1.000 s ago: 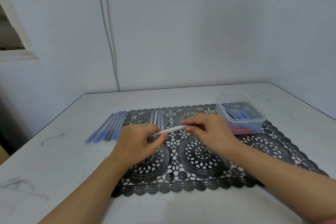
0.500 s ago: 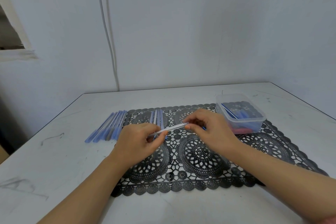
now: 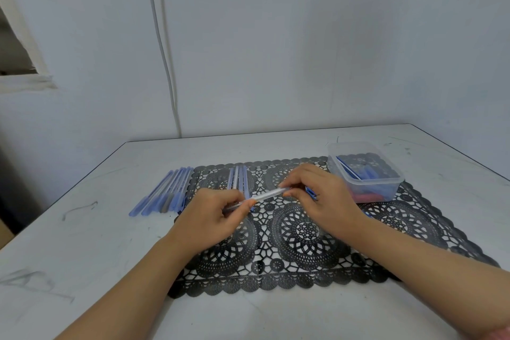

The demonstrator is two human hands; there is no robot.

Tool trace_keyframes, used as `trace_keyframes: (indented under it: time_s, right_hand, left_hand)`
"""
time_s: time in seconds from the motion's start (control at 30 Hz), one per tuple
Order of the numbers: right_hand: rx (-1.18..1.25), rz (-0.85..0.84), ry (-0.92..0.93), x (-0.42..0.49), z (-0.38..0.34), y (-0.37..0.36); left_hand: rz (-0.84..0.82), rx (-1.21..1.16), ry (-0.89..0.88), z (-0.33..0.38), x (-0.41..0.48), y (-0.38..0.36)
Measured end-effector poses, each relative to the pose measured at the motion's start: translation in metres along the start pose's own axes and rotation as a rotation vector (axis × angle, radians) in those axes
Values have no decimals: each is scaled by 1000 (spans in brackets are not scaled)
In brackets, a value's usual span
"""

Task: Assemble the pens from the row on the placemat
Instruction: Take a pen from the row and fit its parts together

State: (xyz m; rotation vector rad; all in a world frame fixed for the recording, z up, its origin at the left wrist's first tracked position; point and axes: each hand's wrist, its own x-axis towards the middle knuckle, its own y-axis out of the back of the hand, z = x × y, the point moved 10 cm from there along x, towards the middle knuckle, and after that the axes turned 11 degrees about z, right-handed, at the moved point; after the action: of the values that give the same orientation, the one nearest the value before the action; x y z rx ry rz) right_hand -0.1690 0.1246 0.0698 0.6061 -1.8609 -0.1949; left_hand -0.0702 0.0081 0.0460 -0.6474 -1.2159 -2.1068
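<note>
- The clear pen barrel [image 3: 269,194] is held in the air just above the middle of the placemat [image 3: 303,232]. Its long axis runs left-near to right-far and rises slightly toward the right.
- The left hand [image 3: 212,218] grips the barrel's left-near end, fingers [image 3: 242,205] curled round it with the thumb pressed on top.
- The right hand [image 3: 320,199] meets the right-far end. Its fingers [image 3: 295,177] pinch the barrel's tip between thumb and forefinger.
- The open end therefore points straight into the right hand, which is the nearer one for whatever goes in or on along that axis.
- A small blue piece [image 3: 311,192] shows at the right hand's palm side. It may be a cap, but I cannot tell.
- One barrel is in hand.
- The row of parts [image 3: 239,178] lies on the placemat just beyond the left hand, pointing near to far. I count about four.
- A group of blue pens [image 3: 165,193] lies side by side on the bench [image 3: 82,243], just off the placemat's left edge. There are roughly seven, too close together to count exactly.
- One clear plastic tub [image 3: 367,182] stands on the placemat's far right corner. It holds blue pieces and something red, too jumbled to count.
</note>
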Motion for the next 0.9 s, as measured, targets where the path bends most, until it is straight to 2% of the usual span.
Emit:
trace_keyframes:
  time_s: [0.17,0.33,0.6,0.9]
  right_hand:
    - [25,13,3,1,0,2]
    - [-10,-25,26,-2,0,-4]
    - [10,-61,-96,-6,13,-8]
    - [-69,-67,-51,-5,8,-6]
  left_hand:
    - [-9,-39,41,-4,-1,-2]
    - [6,-21,4,0,-1,0]
    - [30,-3,0,0,0,2]
    - [33,35,-63,8,1,3]
